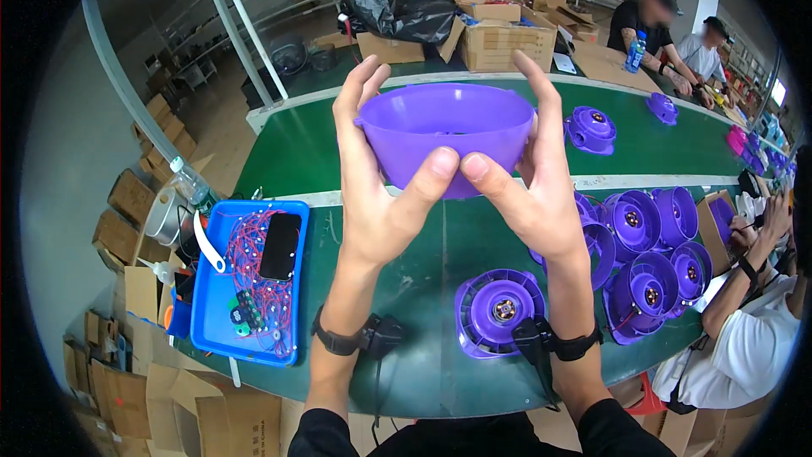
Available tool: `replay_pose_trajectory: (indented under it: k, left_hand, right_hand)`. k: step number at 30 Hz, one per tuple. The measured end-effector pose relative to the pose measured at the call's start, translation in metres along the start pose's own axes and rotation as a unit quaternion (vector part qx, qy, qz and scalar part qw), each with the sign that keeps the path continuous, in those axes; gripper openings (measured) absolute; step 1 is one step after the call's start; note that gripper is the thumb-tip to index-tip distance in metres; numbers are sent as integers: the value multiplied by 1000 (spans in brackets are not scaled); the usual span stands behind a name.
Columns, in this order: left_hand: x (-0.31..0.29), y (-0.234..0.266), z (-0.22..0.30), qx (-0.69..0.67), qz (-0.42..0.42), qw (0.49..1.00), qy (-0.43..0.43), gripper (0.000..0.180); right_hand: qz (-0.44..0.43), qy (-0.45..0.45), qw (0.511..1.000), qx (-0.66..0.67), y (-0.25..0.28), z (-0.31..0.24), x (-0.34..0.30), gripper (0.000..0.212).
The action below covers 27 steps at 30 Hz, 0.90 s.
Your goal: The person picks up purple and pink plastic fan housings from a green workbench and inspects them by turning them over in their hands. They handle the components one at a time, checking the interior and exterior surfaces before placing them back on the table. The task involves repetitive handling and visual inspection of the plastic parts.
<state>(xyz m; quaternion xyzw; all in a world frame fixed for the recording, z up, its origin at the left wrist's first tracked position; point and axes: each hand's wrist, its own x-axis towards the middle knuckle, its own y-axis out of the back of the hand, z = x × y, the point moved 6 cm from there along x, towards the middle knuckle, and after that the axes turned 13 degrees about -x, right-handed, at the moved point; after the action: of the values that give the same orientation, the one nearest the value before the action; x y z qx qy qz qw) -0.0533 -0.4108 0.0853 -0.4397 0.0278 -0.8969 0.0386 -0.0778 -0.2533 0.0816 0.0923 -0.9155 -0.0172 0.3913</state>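
Observation:
Between my two hands, lifted above the green table, is a purple plastic bowl-shaped housing [440,131]. My left hand [372,169] grips its left side, thumb pressed on the near wall. My right hand [537,178] does the same on the right, and the two thumbs almost meet at the front. The far fingers are partly hidden behind the housing. On the table below, near my right wrist, sits a round purple fan-like base [501,309] with a metal motor at its centre.
Several purple housings with motors [647,288] crowd the right side. At left lies a blue tray [203,288] with red wires and a black phone [281,245]. A green conveyor belt [296,148] runs behind, with a purple unit [592,129] on it. A co-worker [744,338] sits at right.

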Motion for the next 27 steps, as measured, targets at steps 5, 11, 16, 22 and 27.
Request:
replay_pose_trajectory:
  k: [5, 11, 16, 22, 27]
  left_hand:
    - [0, -1, -1, 3, 0, 999, -38, 68]
    - [2, 4, 3, 34, 48, 997, -41, 48]
    - [1, -2, 0, 40, 5, 998, -45, 53]
    - [0, -7, 3, 62, -20, 997, -50, 57]
    - [3, 0, 4, 61, -14, 998, 5, 55]
  right_hand:
    - [-10, -11, 999, -32, 2, 1, -1, 91]
    - [14, -41, 998, 55, 3, -4, -1, 76]
    - [2, -70, 997, 25, 7, -1, -1, 74]
    - [21, -64, 998, 21, 10, 0, 0, 69]
    - [42, -55, 998, 8, 14, 4, 2, 64]
